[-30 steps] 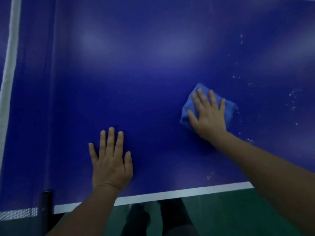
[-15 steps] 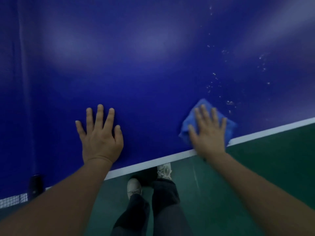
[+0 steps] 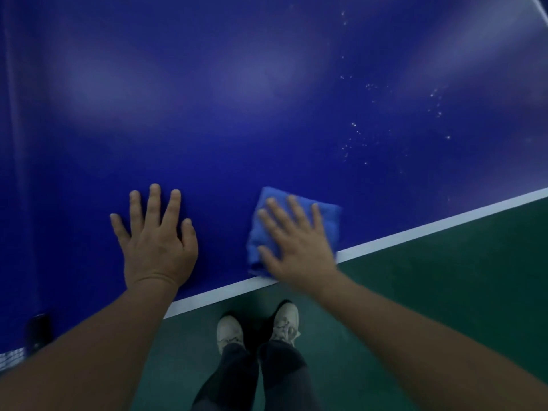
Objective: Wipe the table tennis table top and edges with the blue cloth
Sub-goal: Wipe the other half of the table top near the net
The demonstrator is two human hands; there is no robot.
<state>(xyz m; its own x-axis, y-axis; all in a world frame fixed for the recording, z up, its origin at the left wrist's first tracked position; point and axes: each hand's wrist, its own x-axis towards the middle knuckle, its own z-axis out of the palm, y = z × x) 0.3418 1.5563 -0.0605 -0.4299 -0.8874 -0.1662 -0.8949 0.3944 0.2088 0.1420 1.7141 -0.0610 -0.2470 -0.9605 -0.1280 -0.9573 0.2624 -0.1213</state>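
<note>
The blue table tennis surface (image 3: 267,129) fills the upper part of the head view, with soft light reflections across it. Its near edge is marked by a white border line (image 3: 415,232) that runs diagonally from lower left to upper right. Below that line lies the green floor (image 3: 444,292). Your two bare forearms enter from the bottom corners, and your dark trouser legs (image 3: 237,378) stand between them. Your left hand (image 3: 157,241) lies palm down on the bare surface just inside the border line. Its grip is wide, with the fingers straight and spread, and it holds nothing. Your right hand (image 3: 296,247) presses flat on the blue cloth (image 3: 329,221). Its grip is also wide, with the fingers extended over the fabric rather than curled round it, and its outline is blurred. The cloth is folded into a rough square and sits on the surface just beside your left hand; its lower corner touches the white border line. Two pale shoes (image 3: 229,330) rest on the floor close to the edge. A dark net post (image 3: 38,330) stands at the lower left, with a strip of net (image 3: 12,355) beside it. Small pale specks (image 3: 355,129) are scattered on the surface beyond the cloth, to its right.
</note>
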